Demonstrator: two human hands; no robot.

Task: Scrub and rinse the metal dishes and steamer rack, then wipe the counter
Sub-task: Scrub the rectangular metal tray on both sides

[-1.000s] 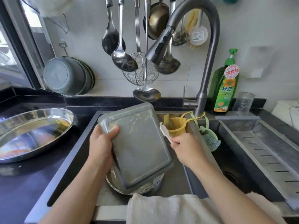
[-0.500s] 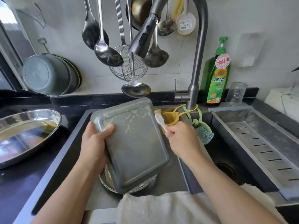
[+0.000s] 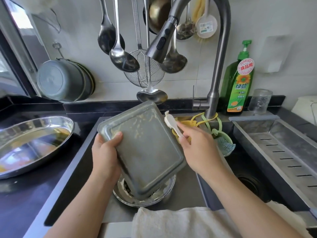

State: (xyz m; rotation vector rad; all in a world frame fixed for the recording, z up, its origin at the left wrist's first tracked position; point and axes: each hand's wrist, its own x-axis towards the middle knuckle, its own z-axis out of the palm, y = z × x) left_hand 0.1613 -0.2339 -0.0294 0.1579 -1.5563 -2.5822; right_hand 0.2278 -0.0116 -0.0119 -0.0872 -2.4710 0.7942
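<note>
A rectangular metal tray (image 3: 145,152), smeared with yellowish residue near its top, stands tilted over the left sink basin. My left hand (image 3: 104,153) grips its left edge, thumb on the face. My right hand (image 3: 197,148) holds a white brush (image 3: 171,123) by the handle, its head at the tray's upper right edge. The tray's lower end rests in a round metal dish (image 3: 145,198) on the basin floor. An oval metal platter (image 3: 32,145) lies on the black counter (image 3: 20,203) at the left.
The faucet (image 3: 217,69) arches over the sink, its spray head hanging above the tray. Ladles and a wire skimmer (image 3: 144,73) hang on the wall. A green soap bottle (image 3: 239,83) and glass jar (image 3: 259,100) stand behind the right basin's drain rack (image 3: 283,152). A white cloth (image 3: 180,222) drapes the front edge.
The white brush has moved up along the tray's right edge to its upper right corner. My left hand keeps the same grip on the tray.
</note>
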